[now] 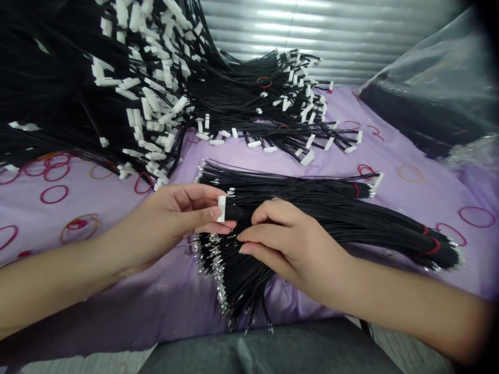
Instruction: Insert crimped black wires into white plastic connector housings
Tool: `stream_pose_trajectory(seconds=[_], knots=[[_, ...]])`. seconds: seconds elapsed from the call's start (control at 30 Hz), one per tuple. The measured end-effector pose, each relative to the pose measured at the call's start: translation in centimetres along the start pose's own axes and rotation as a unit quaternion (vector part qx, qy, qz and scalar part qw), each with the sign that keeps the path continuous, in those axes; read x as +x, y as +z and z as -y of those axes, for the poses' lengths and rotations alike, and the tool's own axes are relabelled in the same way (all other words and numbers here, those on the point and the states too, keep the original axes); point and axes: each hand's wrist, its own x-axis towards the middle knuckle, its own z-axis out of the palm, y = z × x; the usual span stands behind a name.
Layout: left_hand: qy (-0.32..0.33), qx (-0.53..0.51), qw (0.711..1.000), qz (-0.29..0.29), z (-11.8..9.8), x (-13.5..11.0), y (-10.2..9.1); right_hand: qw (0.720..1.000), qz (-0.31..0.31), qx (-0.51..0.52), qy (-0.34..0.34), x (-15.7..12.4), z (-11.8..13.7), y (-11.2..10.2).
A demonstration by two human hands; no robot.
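Observation:
Between the thumb and fingers of my left hand (pixel 195 210) is a small white connector housing (pixel 221 209), held upright with its slotted edge showing. Black wires lead from it toward my right hand (pixel 288 236), whose fingers are closed in a pinch on black wire; the exact strand is hard to make out against the dark bundle. Beneath both hands lies a spread of loose black wires (pixel 249 275) with silvery crimped terminals at their left ends. Behind it, more black wires (pixel 382 221) stretch to the right, bound with red rubber bands.
A large heap of black cables with white connectors (pixel 152 104) fills the back left, and another pile (pixel 265 98) lies at the back. A clear plastic bag (pixel 429 104) of dark wires stands at right. Rubber bands (pixel 54 194) dot the purple cloth (pixel 148 306).

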Motion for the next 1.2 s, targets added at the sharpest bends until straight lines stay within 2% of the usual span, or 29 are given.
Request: stream_pose_trajectory(seconds=[0.13,0.33,0.5,0.7,0.8,0.97,1.2], knots=[[0.007,-0.003,1.000,0.003,0.0,0.3,-0.1,0.999,0.011,-0.038,-0.007,0.0,0.1,0.1],[0.016,0.005,1.000,0.013,-0.2,0.4,-0.1,0.999,0.026,-0.033,-0.001,-0.2,0.7,0.0],[0.015,0.002,1.000,0.021,-0.7,-0.3,0.6,0.995,0.032,0.083,0.053,0.3,1.1,-1.8],[-0.035,-0.021,0.999,0.008,-0.2,-1.6,1.5,0.967,0.050,0.213,0.133,0.9,1.3,-3.0],[-0.048,-0.035,0.998,0.002,0.4,-1.6,1.6,0.953,0.045,0.245,0.175,1.2,1.5,-3.1],[-0.053,-0.044,0.998,-0.006,0.7,-1.3,1.6,0.948,0.040,0.216,0.231,1.3,1.3,-2.8],[-0.049,-0.068,0.996,0.027,1.0,-1.0,1.5,0.984,-0.009,0.085,0.153,0.9,0.7,-1.5]])
